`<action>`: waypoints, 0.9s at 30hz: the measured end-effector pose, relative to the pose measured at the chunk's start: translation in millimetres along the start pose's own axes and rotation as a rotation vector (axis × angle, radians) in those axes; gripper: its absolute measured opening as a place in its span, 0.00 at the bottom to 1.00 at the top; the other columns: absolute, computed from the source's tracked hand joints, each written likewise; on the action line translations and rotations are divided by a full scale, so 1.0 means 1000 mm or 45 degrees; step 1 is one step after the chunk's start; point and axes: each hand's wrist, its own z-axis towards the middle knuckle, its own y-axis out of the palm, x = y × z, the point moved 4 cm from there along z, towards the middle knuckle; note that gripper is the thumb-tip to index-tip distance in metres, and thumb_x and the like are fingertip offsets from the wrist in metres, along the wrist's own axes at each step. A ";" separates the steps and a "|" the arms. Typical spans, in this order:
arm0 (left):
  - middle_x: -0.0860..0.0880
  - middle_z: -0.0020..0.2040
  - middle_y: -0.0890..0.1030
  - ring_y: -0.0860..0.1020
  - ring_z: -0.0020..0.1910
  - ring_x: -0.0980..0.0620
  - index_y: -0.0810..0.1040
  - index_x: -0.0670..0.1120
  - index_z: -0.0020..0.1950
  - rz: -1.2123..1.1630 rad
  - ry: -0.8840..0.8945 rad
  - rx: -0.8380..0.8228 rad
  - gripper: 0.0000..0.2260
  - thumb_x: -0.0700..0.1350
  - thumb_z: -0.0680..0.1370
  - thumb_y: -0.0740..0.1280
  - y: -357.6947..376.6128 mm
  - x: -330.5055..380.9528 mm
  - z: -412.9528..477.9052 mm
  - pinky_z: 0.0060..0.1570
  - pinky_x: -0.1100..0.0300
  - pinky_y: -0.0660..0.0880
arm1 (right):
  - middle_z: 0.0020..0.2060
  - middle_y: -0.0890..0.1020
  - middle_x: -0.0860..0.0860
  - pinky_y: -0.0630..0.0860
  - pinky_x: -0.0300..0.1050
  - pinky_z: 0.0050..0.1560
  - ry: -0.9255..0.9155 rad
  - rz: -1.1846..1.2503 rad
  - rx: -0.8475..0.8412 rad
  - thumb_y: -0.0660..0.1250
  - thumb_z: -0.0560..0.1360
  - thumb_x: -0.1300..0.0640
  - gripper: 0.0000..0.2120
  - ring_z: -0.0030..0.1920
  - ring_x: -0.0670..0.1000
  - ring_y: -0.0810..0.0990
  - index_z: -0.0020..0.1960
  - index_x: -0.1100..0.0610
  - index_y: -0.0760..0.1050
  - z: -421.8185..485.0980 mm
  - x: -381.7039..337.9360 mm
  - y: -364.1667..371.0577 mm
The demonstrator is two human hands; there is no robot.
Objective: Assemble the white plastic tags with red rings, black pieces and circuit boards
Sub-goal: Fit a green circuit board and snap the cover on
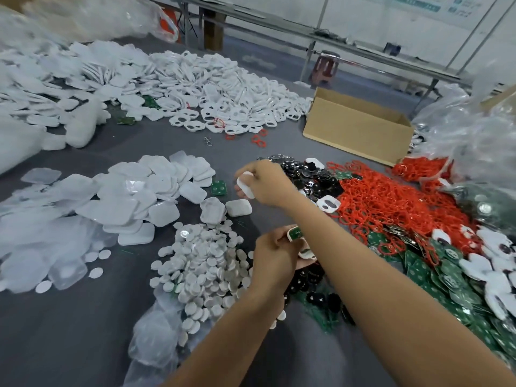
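Head: blurred tag [245,186] in right fingers [252,166]

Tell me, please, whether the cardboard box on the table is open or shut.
Open: the cardboard box has an uncovered top and its inner walls show; its contents are hidden.

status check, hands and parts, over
Left hand grips a part-built tag, green circuit board showing. Right hand holds white cover. Nothing between the hands.
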 end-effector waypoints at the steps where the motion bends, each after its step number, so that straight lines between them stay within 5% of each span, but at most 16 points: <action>1: 0.39 0.47 0.85 0.84 0.45 0.45 0.81 0.36 0.54 -0.008 -0.019 0.008 0.09 0.31 0.77 0.63 0.000 -0.001 0.000 0.47 0.56 0.82 | 0.50 0.82 0.66 0.81 0.46 0.46 0.021 0.247 -0.030 0.56 0.81 0.66 0.12 0.43 0.55 0.83 0.56 0.68 0.76 -0.004 0.000 -0.002; 4: 0.39 0.49 0.85 0.84 0.48 0.45 0.81 0.38 0.55 -0.016 -0.050 0.043 0.09 0.31 0.78 0.64 -0.001 -0.002 0.000 0.49 0.55 0.82 | 0.52 0.81 0.67 0.76 0.35 0.28 0.032 0.693 -0.182 0.54 0.83 0.64 0.10 0.37 0.51 0.84 0.56 0.66 0.73 -0.018 -0.003 -0.007; 7: 0.39 0.49 0.84 0.84 0.46 0.47 0.81 0.38 0.54 -0.041 -0.074 0.067 0.08 0.31 0.77 0.65 -0.002 -0.001 0.000 0.44 0.59 0.82 | 0.47 0.82 0.64 0.77 0.39 0.34 0.009 0.753 -0.232 0.58 0.82 0.62 0.08 0.39 0.54 0.82 0.48 0.61 0.75 -0.031 -0.005 -0.015; 13: 0.43 0.43 0.84 0.83 0.39 0.52 0.81 0.42 0.47 -0.073 -0.081 0.033 0.08 0.30 0.77 0.66 0.000 0.001 0.001 0.37 0.63 0.81 | 0.28 0.72 0.53 0.64 0.38 0.31 -0.053 0.691 0.315 0.63 0.80 0.59 0.11 0.28 0.45 0.67 0.39 0.57 0.76 -0.088 0.023 -0.066; 15: 0.46 0.40 0.84 0.83 0.36 0.55 0.81 0.43 0.47 -0.071 -0.092 0.002 0.09 0.30 0.76 0.66 0.002 0.000 0.002 0.36 0.63 0.81 | 0.29 0.70 0.63 0.64 0.39 0.25 0.011 0.725 0.468 0.63 0.80 0.58 0.10 0.24 0.48 0.66 0.42 0.60 0.77 -0.120 0.044 -0.076; 18: 0.49 0.37 0.85 0.83 0.35 0.56 0.81 0.42 0.48 -0.041 -0.072 -0.071 0.09 0.29 0.76 0.67 0.007 -0.001 0.000 0.36 0.63 0.81 | 0.34 0.77 0.65 0.69 0.46 0.31 0.103 0.738 0.589 0.66 0.78 0.60 0.06 0.31 0.54 0.71 0.47 0.62 0.79 -0.164 0.071 -0.077; 23: 0.50 0.38 0.85 0.83 0.36 0.55 0.82 0.44 0.49 0.034 -0.064 -0.155 0.10 0.30 0.76 0.67 0.016 -0.006 -0.006 0.36 0.62 0.81 | 0.39 0.85 0.49 0.75 0.34 0.38 0.090 1.021 0.733 0.67 0.73 0.67 0.12 0.36 0.44 0.81 0.54 0.58 0.80 -0.207 0.091 -0.056; 27: 0.49 0.39 0.85 0.84 0.37 0.54 0.82 0.45 0.48 0.062 -0.068 -0.176 0.10 0.30 0.76 0.67 0.019 -0.008 -0.008 0.35 0.63 0.80 | 0.37 0.83 0.54 0.72 0.50 0.41 0.270 1.267 0.731 0.70 0.68 0.60 0.15 0.36 0.54 0.75 0.56 0.57 0.81 -0.214 0.098 -0.039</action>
